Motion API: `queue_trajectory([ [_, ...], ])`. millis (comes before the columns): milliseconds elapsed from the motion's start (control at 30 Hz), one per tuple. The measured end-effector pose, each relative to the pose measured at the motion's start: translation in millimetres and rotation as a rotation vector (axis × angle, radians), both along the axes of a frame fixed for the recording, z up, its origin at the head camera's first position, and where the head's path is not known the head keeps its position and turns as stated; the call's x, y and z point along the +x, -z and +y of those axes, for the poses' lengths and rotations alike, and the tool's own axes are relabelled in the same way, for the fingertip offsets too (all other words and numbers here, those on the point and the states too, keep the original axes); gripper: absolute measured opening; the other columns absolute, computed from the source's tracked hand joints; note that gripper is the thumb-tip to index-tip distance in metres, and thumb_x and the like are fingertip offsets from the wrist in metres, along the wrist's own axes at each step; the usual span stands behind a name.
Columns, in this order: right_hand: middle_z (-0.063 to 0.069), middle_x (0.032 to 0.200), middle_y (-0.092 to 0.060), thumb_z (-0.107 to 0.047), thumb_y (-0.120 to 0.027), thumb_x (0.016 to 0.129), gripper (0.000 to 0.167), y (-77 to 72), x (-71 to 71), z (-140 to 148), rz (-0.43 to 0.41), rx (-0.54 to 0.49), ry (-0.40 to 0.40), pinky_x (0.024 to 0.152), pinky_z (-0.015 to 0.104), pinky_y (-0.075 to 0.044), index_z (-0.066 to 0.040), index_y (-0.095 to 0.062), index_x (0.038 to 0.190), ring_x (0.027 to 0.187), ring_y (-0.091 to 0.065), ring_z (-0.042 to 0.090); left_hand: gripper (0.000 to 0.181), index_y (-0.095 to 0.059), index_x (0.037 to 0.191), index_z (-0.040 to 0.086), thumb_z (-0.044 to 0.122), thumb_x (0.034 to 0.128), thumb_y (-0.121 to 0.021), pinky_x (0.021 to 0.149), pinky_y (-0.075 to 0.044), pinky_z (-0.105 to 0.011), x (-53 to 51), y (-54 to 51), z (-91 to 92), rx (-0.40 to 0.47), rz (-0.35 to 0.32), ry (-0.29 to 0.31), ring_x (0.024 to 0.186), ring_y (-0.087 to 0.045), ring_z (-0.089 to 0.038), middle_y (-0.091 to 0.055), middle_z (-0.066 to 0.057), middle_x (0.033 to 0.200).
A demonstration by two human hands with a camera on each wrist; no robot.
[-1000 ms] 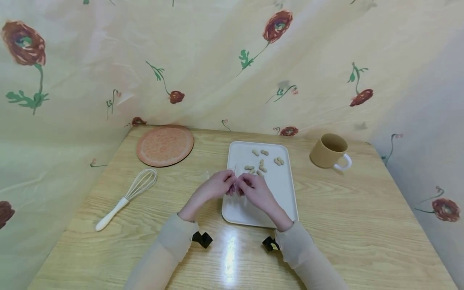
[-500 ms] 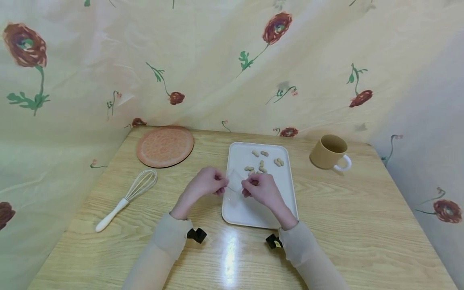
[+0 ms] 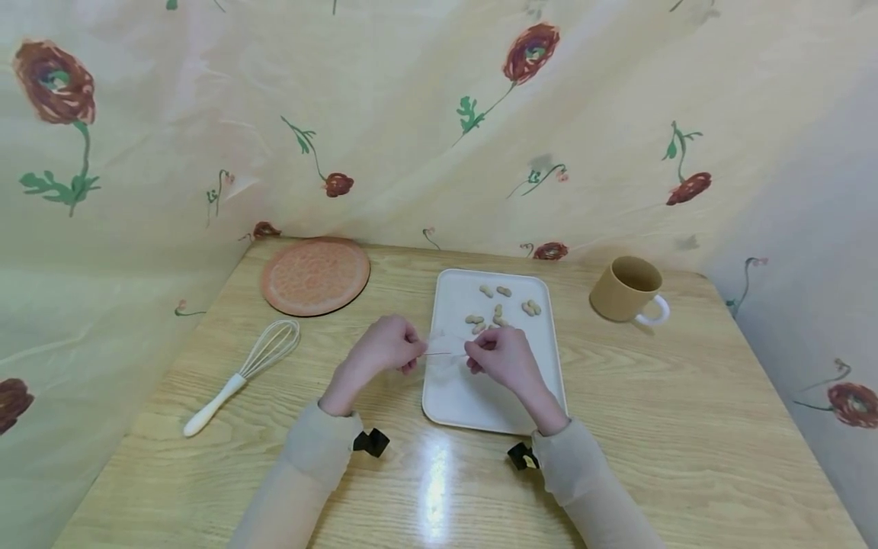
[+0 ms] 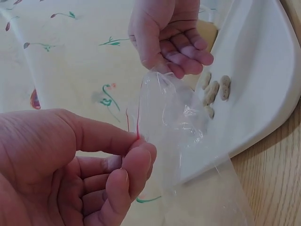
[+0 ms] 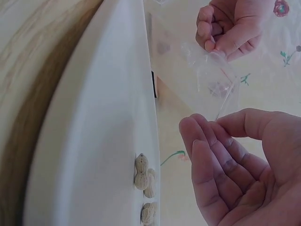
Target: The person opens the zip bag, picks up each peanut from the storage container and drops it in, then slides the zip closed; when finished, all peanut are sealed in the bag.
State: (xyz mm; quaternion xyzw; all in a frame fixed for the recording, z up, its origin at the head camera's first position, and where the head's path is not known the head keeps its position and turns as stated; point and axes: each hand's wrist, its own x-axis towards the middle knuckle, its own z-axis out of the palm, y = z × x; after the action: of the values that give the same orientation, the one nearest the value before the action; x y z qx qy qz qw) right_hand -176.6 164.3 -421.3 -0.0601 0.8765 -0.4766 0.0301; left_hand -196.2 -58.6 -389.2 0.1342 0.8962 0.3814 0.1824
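Note:
A clear plastic zip bag (image 4: 188,117) with a red line along its mouth is stretched between my two hands. My left hand (image 3: 387,347) pinches one side of the mouth between thumb and index finger. On the opposite side, my right hand (image 3: 506,357) pinches the edge the same way, its other fingers loosely bent. The bag hangs above the left part of a white rectangular tray (image 3: 473,400). Several unshelled peanuts (image 3: 498,313) lie on the tray's far half, partly hidden by my right hand. No contents show in the bag.
A white whisk (image 3: 243,374) lies on the wooden table (image 3: 652,427) at left. Behind it is a round orange mat (image 3: 315,276). A tan mug (image 3: 624,290) with a white handle stands right of the tray. Floral cloth (image 3: 411,114) hangs behind the table.
Both hands were close together and have moved apart, the left one leftward and the right one slightly rightward. The bag's mouth now spans the gap between them. The tray and peanuts stay put.

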Motion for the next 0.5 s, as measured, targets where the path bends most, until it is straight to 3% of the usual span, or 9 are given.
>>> queue_trajectory([
  [300, 0.000, 0.062, -0.067, -0.010, -0.068, 0.088, 0.017, 0.8, 2.5, -1.8, 0.041, 0.080, 0.021, 0.053, 0.030, -0.049, -0.001, -0.074, 0.075, 0.055, -0.064, 0.015, 0.033, -0.058, 0.057, 0.009, 0.019, 0.0868, -0.069, 0.041, -0.028, -0.024, 5.7, -3.4, 5.1, -0.105, 0.023, -0.088, 0.043, -0.043, -0.013, -0.054, 0.001, 0.048],
  [500, 0.000, 0.060, -0.066, -0.010, -0.068, 0.089, 0.017, -0.1, 2.8, -2.9, 0.045, 0.088, 0.016, 0.051, 0.028, -0.048, -0.001, -0.073, 0.075, 0.053, -0.064, 0.014, 0.042, -0.045, 0.052, 0.014, 0.024, 0.0848, -0.068, 0.040, -0.023, -0.024, 4.8, -1.4, 6.7, -0.162, 0.116, -0.080, 0.042, -0.034, -0.010, -0.038, 0.006, 0.046],
])
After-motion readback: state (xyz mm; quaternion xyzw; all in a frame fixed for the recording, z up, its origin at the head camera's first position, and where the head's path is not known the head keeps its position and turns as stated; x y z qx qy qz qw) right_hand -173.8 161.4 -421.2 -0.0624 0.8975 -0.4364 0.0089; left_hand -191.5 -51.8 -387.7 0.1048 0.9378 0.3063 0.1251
